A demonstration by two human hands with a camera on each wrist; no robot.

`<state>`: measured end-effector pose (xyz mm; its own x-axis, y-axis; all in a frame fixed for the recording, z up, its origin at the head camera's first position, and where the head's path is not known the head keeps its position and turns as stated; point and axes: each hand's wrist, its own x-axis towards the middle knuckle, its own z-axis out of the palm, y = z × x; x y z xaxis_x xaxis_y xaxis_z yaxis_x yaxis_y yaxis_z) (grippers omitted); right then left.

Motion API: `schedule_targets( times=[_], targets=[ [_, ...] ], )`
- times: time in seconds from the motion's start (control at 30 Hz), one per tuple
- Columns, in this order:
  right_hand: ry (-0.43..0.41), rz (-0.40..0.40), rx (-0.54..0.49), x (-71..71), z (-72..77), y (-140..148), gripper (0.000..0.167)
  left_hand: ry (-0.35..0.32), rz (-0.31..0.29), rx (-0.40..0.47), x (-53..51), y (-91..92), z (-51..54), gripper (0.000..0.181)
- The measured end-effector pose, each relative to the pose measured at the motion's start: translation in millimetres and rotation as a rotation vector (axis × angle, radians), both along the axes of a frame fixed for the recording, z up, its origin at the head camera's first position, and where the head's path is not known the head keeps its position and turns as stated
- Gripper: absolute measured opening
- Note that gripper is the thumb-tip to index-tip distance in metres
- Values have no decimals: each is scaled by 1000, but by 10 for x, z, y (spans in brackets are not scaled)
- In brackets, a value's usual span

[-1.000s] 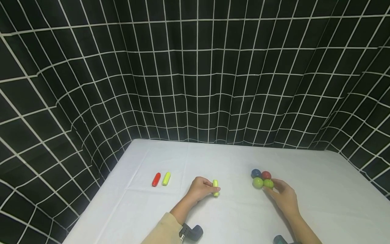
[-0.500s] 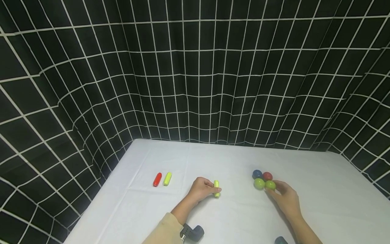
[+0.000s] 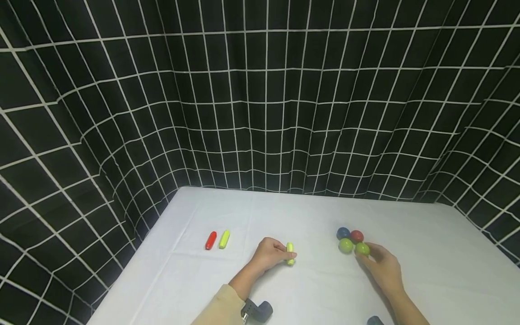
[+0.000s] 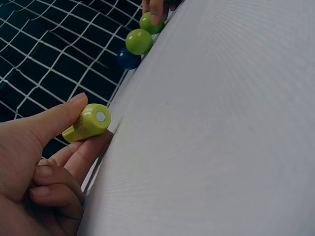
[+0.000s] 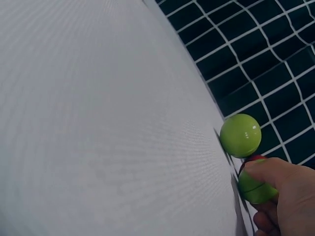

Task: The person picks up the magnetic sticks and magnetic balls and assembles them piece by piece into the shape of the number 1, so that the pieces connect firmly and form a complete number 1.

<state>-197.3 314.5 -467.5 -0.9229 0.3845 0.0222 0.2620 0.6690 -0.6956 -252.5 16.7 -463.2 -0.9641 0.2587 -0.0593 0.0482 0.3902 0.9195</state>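
Observation:
Thumb and fingers of my left hand (image 3: pixel 270 253) pinch a short yellow-green magnetic rod (image 3: pixel 290 248) over the white cloth, left of the balls. In the left wrist view, a pale round disc sits in the end face of this rod (image 4: pixel 89 122). My right hand (image 3: pixel 383 266) grips a green ball (image 3: pixel 362 249) between thumb and fingers. Close beside it are a second green ball (image 3: pixel 345 245), a red ball (image 3: pixel 356 236) and a blue ball (image 3: pixel 343 233). The right wrist view shows the red ball (image 5: pixel 255 158) mostly hidden behind the thumb and held ball.
A red rod (image 3: pixel 211 240) and another yellow-green rod (image 3: pixel 224 239) lie side by side on the left of the white-covered table (image 3: pixel 313 293). A black curtain with a white grid (image 3: pixel 276 108) hangs behind and along both sides.
My right hand has drawn the held green ball slightly right and nearer to me, widening its distance from the other green ball. The left hand keeps its pinch on the rod, almost still.

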Motion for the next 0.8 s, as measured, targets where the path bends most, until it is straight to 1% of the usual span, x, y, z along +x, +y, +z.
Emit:
schedule_targets(
  times=[0.27, 0.47, 0.63, 0.8],
  targets=[
    [14, -2, -20, 81, 48, -38, 72, -4, 2, -3, 24, 11, 39, 32],
    [-16, 11, -28, 157, 71, -124, 73, -4, 7, -22, 34, 5, 49, 32],
    [-20, 39, -27, 207, 77, -182, 73, 3, 4, -42, 36, -12, 47, 31],
    [-16, 76, -32, 269, 81, -243, 69, 9, -11, -41, 62, -32, 59, 31]
  ],
)
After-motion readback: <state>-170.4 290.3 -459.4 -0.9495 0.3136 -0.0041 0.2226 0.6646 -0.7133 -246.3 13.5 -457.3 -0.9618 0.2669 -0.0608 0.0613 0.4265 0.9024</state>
